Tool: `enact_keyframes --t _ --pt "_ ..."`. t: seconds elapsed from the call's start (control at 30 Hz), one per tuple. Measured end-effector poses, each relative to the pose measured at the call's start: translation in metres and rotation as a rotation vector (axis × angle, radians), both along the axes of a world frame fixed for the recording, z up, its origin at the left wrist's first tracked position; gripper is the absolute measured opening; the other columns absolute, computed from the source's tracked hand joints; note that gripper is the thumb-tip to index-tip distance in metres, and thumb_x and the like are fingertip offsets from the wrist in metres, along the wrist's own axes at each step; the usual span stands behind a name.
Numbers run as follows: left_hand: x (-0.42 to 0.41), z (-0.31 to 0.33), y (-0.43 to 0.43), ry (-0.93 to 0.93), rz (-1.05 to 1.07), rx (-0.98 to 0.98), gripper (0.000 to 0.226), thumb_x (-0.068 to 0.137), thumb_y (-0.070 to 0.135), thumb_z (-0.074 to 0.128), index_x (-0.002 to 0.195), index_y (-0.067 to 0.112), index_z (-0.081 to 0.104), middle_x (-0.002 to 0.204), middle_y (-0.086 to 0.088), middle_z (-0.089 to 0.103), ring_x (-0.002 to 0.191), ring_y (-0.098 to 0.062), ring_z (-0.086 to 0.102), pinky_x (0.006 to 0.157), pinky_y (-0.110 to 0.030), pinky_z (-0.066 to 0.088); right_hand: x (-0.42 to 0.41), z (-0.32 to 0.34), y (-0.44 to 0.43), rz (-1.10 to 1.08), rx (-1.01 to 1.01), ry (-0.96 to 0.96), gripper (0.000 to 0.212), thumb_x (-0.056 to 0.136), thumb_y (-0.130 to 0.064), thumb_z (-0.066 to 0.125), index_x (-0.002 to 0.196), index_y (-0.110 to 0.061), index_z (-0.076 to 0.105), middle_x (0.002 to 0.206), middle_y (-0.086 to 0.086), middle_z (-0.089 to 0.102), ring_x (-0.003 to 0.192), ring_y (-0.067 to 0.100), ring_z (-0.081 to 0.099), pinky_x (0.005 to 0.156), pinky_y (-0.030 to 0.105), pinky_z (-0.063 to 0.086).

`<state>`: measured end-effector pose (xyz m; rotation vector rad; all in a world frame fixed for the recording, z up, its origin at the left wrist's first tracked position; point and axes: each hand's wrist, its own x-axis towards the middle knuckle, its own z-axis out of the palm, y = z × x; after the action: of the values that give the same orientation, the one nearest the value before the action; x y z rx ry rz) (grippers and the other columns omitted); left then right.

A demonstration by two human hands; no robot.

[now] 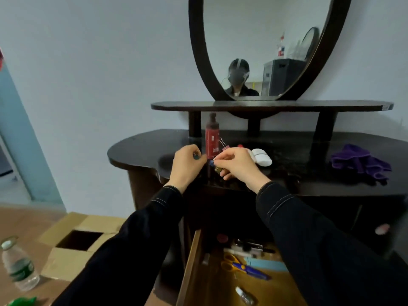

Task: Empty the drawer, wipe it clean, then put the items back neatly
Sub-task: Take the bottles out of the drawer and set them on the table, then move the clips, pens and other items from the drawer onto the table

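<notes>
Pale wall and an oval mirror (pixel 265 40) back the dark vanity (pixel 287 151) I'm watching. My left hand (pixel 186 164) curls round a small dark round thing (pixel 196 156) over the tabletop; my right hand (pixel 237 165) pinches a small blue piece (pixel 212 162), though I cannot tell what it is. Both hover just before a red bottle (pixel 212 140), with a white case (pixel 261 157) beside and a purple cloth (pixel 359 162) well to the right. Below, the drawer (pixel 192 261) stands open with scissors (pixel 245 267) inside.
</notes>
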<state>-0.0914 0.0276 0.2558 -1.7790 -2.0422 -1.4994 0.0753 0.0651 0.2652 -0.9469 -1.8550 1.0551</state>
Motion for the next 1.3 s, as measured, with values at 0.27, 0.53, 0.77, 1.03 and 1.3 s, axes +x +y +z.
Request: enact_keyframes --t 0.27,0.53,0.77,1.03,1.3 --pt "-0.007 -0.007 0.021 0.221 -0.046 -0.176 0.019 0.092 0.035 0.063 0.105 0.021 0.066 0.109 -0.003 0.061 0.102 -0.024 0.059 0.090 -0.045 0.053 -0.008 -0.003 0.010 -0.133 0.016 -0.012 0.016 0.101 -0.019 0.057 0.103 -0.009 0.069 0.089 0.008 0.071 0.049 0.014 0.065 0.046 0.023 0.054" --pt "0.007 -0.016 -0.028 0.031 -0.111 0.163 0.030 0.096 0.022 0.059 0.126 0.020 0.059 0.123 0.001 0.058 0.116 -0.017 0.055 0.098 -0.038 0.049 0.062 -0.010 -0.033 -0.055 -0.014 0.259 0.014 0.096 -0.007 0.063 0.103 -0.017 0.071 0.106 0.012 0.068 0.063 0.018 0.070 0.053 0.030 0.058" --pt "0.053 -0.099 -0.097 0.346 -0.239 0.436 0.009 0.095 0.011 0.053 0.097 0.010 0.062 0.095 0.000 0.057 0.090 -0.018 0.053 0.082 -0.027 0.040 0.128 -0.105 -0.074 0.245 -0.158 -0.044 0.015 0.091 -0.022 0.071 0.097 -0.008 0.072 0.085 0.025 0.071 0.062 0.025 0.065 0.049 0.034 0.056" --pt "0.089 -0.236 -0.095 0.482 -0.588 -0.685 0.034 0.089 0.017 0.055 0.123 0.019 0.058 0.119 -0.001 0.055 0.113 -0.024 0.057 0.092 -0.033 0.047 0.150 -0.283 -0.105 0.462 -0.283 -0.908 0.017 0.089 -0.023 0.071 0.105 -0.029 0.070 0.092 -0.013 0.067 0.068 -0.007 0.062 0.061 0.016 0.049" --pt "0.110 -0.304 -0.074 0.929 -0.589 -0.755 0.060 0.092 0.021 0.054 0.148 0.029 0.035 0.138 -0.010 0.039 0.123 -0.032 0.043 0.093 -0.047 0.045 0.146 -0.309 -0.120 0.761 -0.178 -1.038 0.036 0.081 0.007 0.057 0.105 -0.014 0.073 0.105 0.007 0.072 0.090 0.019 0.063 0.078 0.031 0.053"
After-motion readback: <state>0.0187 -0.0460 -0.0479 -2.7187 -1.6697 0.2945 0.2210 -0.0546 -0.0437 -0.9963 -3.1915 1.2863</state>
